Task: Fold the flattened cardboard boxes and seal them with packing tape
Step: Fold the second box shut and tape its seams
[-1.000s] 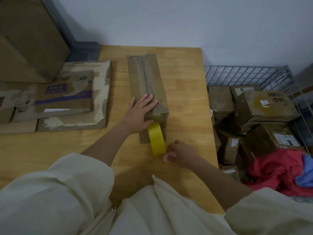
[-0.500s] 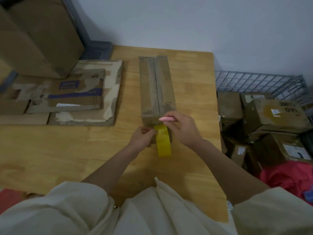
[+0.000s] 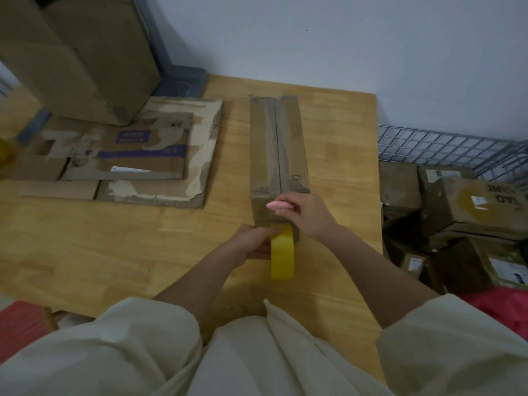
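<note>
Two bare hands work at the near end of a long folded cardboard box (image 3: 278,147) lying lengthwise on a wooden desk (image 3: 85,238), its top flaps meeting along a centre seam; the left hand (image 3: 253,241) curls its grip round a roll of yellow packing tape (image 3: 282,254) held on edge against the box's near face; the right hand (image 3: 305,214) rests at the box's near top edge, its grip pinching a small pink tool (image 3: 279,206), what kind unclear; a pile of flattened cardboard boxes (image 3: 128,155) lies to the left on the desk, a large upright carton (image 3: 77,55) behind it; a wire basket (image 3: 454,147) beside the desk's right edge holds more taped boxes (image 3: 468,207); cream sleeves (image 3: 120,347) fill the foreground.
</note>
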